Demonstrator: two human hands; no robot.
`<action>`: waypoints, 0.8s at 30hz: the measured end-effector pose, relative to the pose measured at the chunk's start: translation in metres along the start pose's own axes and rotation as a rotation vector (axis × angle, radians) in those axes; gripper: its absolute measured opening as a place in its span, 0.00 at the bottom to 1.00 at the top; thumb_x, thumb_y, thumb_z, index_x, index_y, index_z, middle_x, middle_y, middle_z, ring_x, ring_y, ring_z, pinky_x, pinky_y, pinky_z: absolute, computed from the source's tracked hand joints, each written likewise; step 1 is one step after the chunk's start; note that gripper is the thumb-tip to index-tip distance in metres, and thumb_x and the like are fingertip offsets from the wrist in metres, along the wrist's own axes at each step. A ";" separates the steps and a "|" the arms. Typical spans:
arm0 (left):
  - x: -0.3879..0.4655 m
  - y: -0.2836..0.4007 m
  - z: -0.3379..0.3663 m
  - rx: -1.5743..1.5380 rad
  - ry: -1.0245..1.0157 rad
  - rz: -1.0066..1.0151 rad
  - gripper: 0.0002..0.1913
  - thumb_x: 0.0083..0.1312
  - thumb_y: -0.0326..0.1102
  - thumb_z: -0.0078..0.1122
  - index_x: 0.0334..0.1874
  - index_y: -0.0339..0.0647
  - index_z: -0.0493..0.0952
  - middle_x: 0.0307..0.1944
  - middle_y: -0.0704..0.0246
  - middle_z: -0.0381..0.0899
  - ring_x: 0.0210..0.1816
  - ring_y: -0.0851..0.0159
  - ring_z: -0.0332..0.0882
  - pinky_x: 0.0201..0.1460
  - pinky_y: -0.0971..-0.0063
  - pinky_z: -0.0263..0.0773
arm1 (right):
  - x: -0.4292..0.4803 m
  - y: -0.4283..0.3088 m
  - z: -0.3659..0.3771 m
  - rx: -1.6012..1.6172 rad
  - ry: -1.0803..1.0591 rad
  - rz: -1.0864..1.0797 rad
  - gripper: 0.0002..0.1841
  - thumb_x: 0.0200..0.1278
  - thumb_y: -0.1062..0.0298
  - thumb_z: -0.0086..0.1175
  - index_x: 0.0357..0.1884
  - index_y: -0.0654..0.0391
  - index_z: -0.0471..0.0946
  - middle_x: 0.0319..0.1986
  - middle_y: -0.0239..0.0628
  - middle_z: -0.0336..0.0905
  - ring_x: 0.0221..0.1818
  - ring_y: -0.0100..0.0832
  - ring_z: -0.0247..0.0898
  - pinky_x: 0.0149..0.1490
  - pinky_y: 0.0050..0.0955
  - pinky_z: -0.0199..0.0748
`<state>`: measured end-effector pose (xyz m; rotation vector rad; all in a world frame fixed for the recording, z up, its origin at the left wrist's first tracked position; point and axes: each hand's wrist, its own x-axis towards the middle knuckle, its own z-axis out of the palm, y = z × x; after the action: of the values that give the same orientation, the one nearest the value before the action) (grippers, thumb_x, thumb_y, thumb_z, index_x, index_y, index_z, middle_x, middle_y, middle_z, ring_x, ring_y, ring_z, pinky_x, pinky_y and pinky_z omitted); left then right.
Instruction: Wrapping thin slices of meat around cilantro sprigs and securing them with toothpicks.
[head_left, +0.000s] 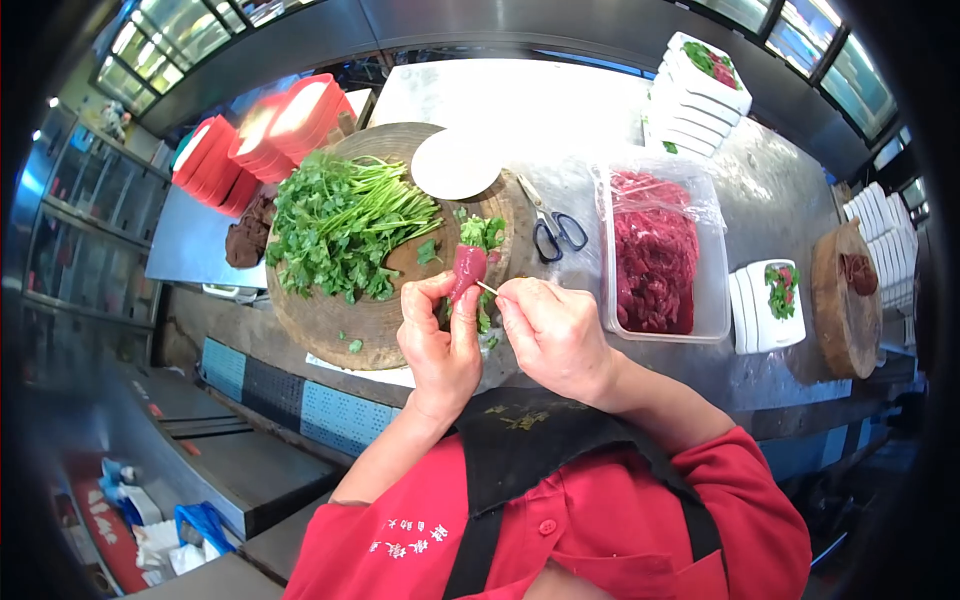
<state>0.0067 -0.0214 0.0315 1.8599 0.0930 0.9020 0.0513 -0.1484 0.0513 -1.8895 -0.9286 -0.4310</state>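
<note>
My left hand (444, 337) pinches a slice of raw red meat (469, 266) rolled around a sprig of cilantro (484, 231), whose leaves stick out at both ends. Between the fingertips of my right hand (555, 330) is a thin wooden toothpick (487, 288), its tip against the meat. Both hands are over the near right edge of a round wooden chopping block (337, 337). A large bunch of cilantro (345, 225) lies on the block, beside a white plate (456, 163). To the right, a clear plastic tub (712, 285) holds sliced raw meat (652, 255) in red liquid.
Scissors (553, 225) with dark handles lie between block and tub. Stacked white dishes stand at the back right (694, 97) and right (750, 307), topped with meat and greens. Red containers (300, 124) and a brown cloth (251, 232) are left. A second wooden block (832, 307) is far right.
</note>
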 end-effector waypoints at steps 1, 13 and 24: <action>-0.005 -0.002 0.001 0.029 -0.029 0.017 0.09 0.60 0.23 0.60 0.40 0.32 0.71 0.34 0.61 0.75 0.34 0.64 0.77 0.38 0.76 0.72 | -0.004 0.000 -0.002 -0.012 0.000 0.018 0.05 0.52 0.82 0.56 0.31 0.65 0.74 0.24 0.46 0.76 0.26 0.44 0.76 0.30 0.34 0.73; -0.011 0.033 0.052 -0.055 -0.592 -0.012 0.22 0.60 0.25 0.58 0.58 0.34 0.67 0.53 0.59 0.73 0.54 0.60 0.72 0.56 0.69 0.67 | -0.064 0.058 -0.105 -0.306 0.274 0.269 0.02 0.57 0.77 0.54 0.32 0.63 0.75 0.24 0.47 0.76 0.27 0.44 0.76 0.31 0.36 0.72; -0.012 -0.016 0.032 -0.171 -0.523 -0.308 0.19 0.66 0.23 0.51 0.59 0.34 0.65 0.51 0.63 0.73 0.51 0.69 0.72 0.57 0.76 0.66 | -0.193 0.132 -0.318 -0.911 0.532 1.162 0.09 0.57 0.64 0.53 0.28 0.58 0.79 0.36 0.44 0.76 0.41 0.45 0.72 0.46 0.41 0.69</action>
<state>0.0233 -0.0436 0.0056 1.8009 -0.0211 0.1915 0.0543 -0.5407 0.0034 -2.5090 0.8987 -0.6051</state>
